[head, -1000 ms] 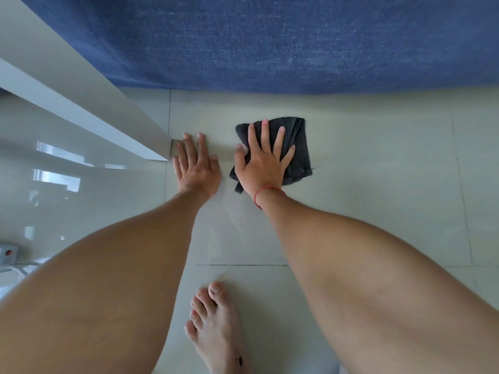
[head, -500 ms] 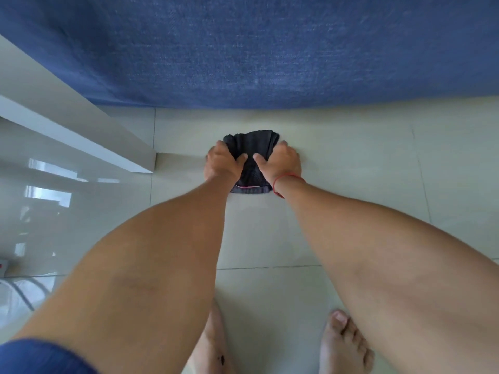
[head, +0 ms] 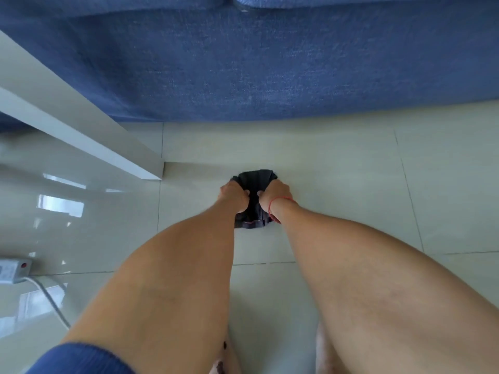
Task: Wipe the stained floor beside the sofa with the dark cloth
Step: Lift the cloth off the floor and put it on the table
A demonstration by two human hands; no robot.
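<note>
The dark cloth [head: 255, 179] is bunched between both hands, over the pale tiled floor [head: 337, 184] in front of the blue sofa [head: 243, 66]. My left hand [head: 234, 197] grips its left side and my right hand [head: 275, 194], with a red string at the wrist, grips its right side. Both fists are closed on the fabric. The cloth's lower edge hangs below my wrists. I cannot make out a stain on the tiles.
A white table top [head: 67, 117] juts in from the left, its corner close to the cloth. A white power strip [head: 13, 269] with a cable [head: 51, 303] lies on the floor at the left. My bare feet are partly hidden under my forearms.
My right hand was flat on the spread cloth and my left flat on the floor. Both hands then gathered the cloth; it is now more bunched and farther from the sofa.
</note>
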